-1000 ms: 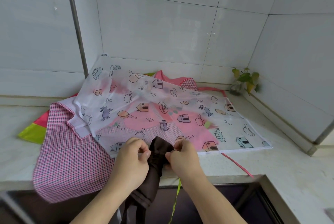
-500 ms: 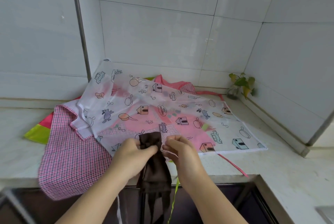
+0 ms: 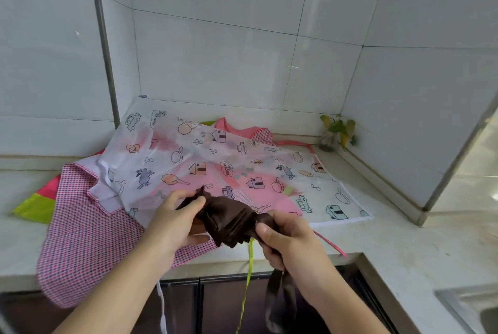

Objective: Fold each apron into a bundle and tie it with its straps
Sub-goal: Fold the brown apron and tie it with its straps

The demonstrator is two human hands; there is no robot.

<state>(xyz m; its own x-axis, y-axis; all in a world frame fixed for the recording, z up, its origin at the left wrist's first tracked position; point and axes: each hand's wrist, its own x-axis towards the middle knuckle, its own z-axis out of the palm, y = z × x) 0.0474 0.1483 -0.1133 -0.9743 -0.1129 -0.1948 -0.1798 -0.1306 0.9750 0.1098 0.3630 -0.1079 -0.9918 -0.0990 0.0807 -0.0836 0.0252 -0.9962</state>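
Both hands hold one dark brown apron, bunched into a thick roll, in the air just above the front edge of the stone counter. The left hand grips the upper left end of the roll, with the thumb on top and the fingers curled below it. The right hand is clenched around the lower right end, and two dark brown straps hang down from this fist in front of the dark cabinet doors. On the counter behind the hands lies a pile of other aprons, and the hands and the brown roll hide a part of it. On top is one white, half transparent apron with printed houses, cars and fruits. Below it, at the left, is one pink checked apron whose edge hangs over the counter front. Under these I see pink cloth and one lime green corner at the far left; how many aprons are below I cannot tell. One lime green strap, one white strap and one pink strap come out of the pile. One small plant stands in the right corner of the tiled wall. One metal sink shows at the lower right.
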